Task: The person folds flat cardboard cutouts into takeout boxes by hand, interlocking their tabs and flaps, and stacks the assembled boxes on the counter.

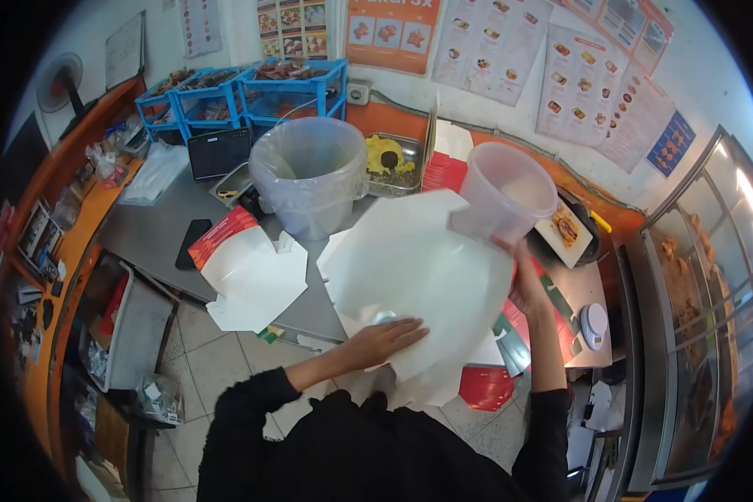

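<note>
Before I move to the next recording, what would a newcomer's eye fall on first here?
Most likely the big white cardboard sheet in the middle, with the left hand laid flat on its lower part and the right hand at its right edge. After that, probably the plastic-lined bucket behind it to the left, and the tall glass-sided cabinet of browned food at the far right.

The grey table [157, 233] carries a phone [193, 244] at nine o'clock, a screen [219, 155] at ten, a bucket [305, 197] at eleven, a tray [410, 177] at twelve, a scale [594, 325] near four, a carton [263, 284] at eight.
</note>
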Motion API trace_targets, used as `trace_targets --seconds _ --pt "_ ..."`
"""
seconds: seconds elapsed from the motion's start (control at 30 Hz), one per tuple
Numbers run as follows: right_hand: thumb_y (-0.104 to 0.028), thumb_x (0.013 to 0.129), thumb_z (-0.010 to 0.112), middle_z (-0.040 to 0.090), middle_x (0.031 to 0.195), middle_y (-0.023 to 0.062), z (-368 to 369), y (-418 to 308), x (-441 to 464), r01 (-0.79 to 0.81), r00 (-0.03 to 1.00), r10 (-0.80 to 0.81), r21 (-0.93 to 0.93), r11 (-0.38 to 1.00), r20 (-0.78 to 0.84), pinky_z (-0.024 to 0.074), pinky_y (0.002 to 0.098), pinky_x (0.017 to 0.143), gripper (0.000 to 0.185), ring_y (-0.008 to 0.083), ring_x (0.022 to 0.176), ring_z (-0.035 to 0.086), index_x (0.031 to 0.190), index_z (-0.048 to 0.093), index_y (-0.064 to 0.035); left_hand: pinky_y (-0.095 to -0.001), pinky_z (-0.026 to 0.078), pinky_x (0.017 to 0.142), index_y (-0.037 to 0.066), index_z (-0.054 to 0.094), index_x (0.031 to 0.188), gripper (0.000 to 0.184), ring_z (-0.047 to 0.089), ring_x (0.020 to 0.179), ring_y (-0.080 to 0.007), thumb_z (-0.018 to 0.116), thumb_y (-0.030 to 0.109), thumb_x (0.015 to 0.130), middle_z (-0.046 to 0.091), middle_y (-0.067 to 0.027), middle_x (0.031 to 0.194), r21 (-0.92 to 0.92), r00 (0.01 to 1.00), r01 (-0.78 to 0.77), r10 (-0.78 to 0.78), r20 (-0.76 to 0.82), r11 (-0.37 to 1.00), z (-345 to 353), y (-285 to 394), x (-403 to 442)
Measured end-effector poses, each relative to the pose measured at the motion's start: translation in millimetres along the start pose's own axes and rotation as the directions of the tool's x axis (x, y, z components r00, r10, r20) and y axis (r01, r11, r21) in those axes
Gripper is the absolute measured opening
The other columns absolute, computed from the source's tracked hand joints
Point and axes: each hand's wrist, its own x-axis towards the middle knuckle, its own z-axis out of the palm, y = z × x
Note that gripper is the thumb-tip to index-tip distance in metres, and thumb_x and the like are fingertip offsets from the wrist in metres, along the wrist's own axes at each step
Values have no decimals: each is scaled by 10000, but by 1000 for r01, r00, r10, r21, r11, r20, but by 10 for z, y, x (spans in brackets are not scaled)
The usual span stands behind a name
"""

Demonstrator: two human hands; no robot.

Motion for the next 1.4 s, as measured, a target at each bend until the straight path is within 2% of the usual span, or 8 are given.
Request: trace_targets --seconds 0.17,0.4,0.63,0.7,0.77,0.93,1.23,1.4 --pt "-209 743 581 318 1299 176 197 292 -129 742 638 -674 -532 408 373 303 448 945 449 347 1204 304 1162 445 -125 -244 413 651 -5 525 1003 201 525 737 -130 518 102 834 566 -88 827 -569 771 294 -542 -334 768 -253 350 745" --pt "-99 556 723 324 1274 220 323 469 -206 588 241 -669 -654 -476 703 313 525 924 379 471 1190 254 895 558 -128 -246 425 730 5 478 1052 255 532 832 -118 491 167 855 547 -54 948 -908 639 75 -718 -274 413 -435 434 1036" --pt "-150 648 707 370 1237 253 384 501 -322 869 494 -836 -94 486 241 390 441 875 518 428 1150 354 1121 500 -98 -344 458 835 53 405 1128 302 551 959 -196 493 127 849 539 -79 1050 -774 882 -302 -470 -6 -557 -390 -258 1065" --pt "-160 665 700 413 1204 262 488 421 -307 842 516 -857 182 507 -2 419 414 848 575 412 1133 385 1187 470 -88 -348 458 835 67 386 1150 326 542 976 -196 495 133 849 523 -76 1079 -850 859 -256 -511 18 -461 -421 -200 1083" --pt "-154 669 691 534 1099 188 409 129 -255 882 307 -863 -461 100 401 449 359 817 454 371 1104 438 1096 548 -90 -353 459 834 82 368 1172 352 532 992 -196 496 140 849 506 -72 1107 -912 831 -197 -555 40 -361 -548 -119 1088" --pt "-151 609 714 604 1009 9 643 -214 -369 715 214 -526 -499 -490 823 518 333 715 325 300 1003 536 921 627 -128 -290 461 763 44 415 1148 305 521 947 -130 481 93 854 505 -60 1092 -986 774 50 -630 -61 157 -880 97 858" --pt "-226 544 753 475 1207 105 1223 209 -298 725 167 -772 -607 -326 614 303 572 879 367 483 1161 294 897 654 -222 -281 393 877 -29 334 1198 380 468 1040 -153 425 -41 830 439 -108 1172 -916 743 -210 -553 -376 341 -865 631 377" --pt "-179 555 716 508 1136 110 2006 42 -626 793 91 -726 -490 -361 682 351 496 839 368 387 1040 429 915 637 -163 -298 484 663 -83 529 920 175 607 754 -200 453 51 837 604 -111 776 -795 503 179 -749 -432 579 -1019 902 -107"
